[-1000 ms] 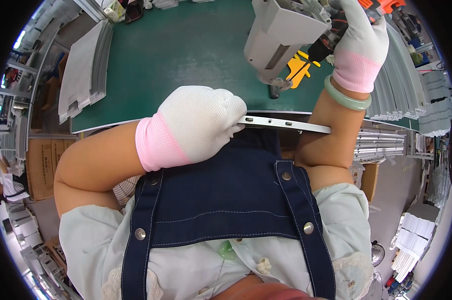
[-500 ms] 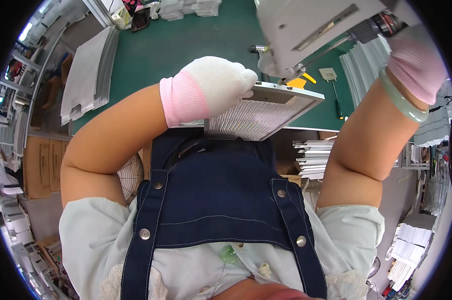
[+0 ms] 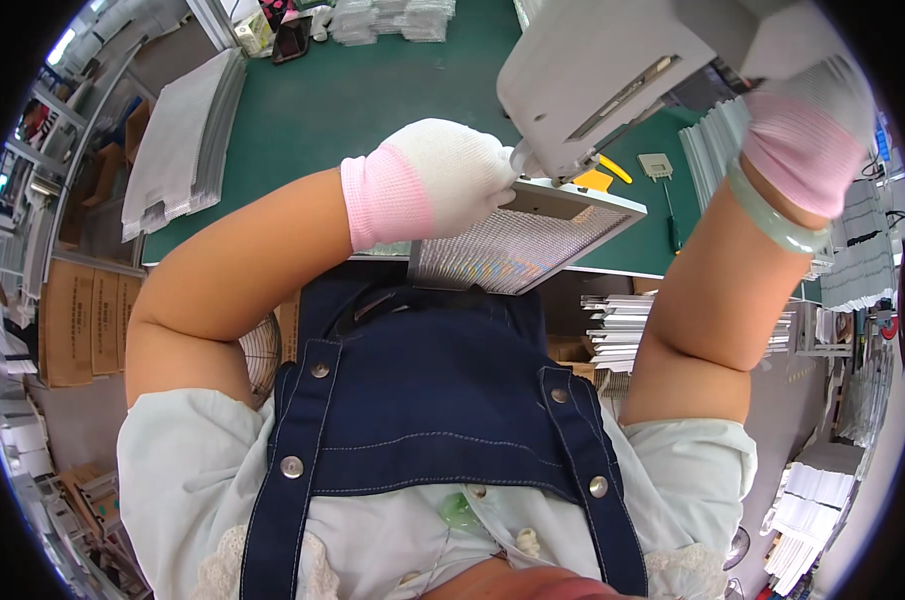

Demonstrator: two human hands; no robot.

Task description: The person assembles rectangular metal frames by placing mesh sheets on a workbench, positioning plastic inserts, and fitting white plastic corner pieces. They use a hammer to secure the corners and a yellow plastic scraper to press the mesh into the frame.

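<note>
My left hand (image 3: 448, 180), in a white knit glove with a pink cuff, is closed on the upper edge of a metal-framed mesh panel (image 3: 513, 250). The panel is tilted at the table's front edge, close to my apron. At the upper right, my gloved right hand (image 3: 808, 125) is wrapped around the rear of a large grey power tool (image 3: 613, 75); its fingers are mostly hidden. The tool's narrow nose reaches the panel's upper frame edge, just right of my left fingers. Whether the tip presses on it is hard to tell.
On the green table (image 3: 373, 95) lie a yellow-handled tool (image 3: 614, 168), a screwdriver (image 3: 675, 220) and a small pale square piece (image 3: 656, 165). Stacks of mesh sheets stand left (image 3: 188, 145) and right (image 3: 713, 150). Below the right edge are stacked white strips (image 3: 613, 330).
The grey tool and my right hand have moved left, bringing the nose close to my left fingers. The tool now covers the hammer seen earlier. My left hand and the panel have shifted slightly.
</note>
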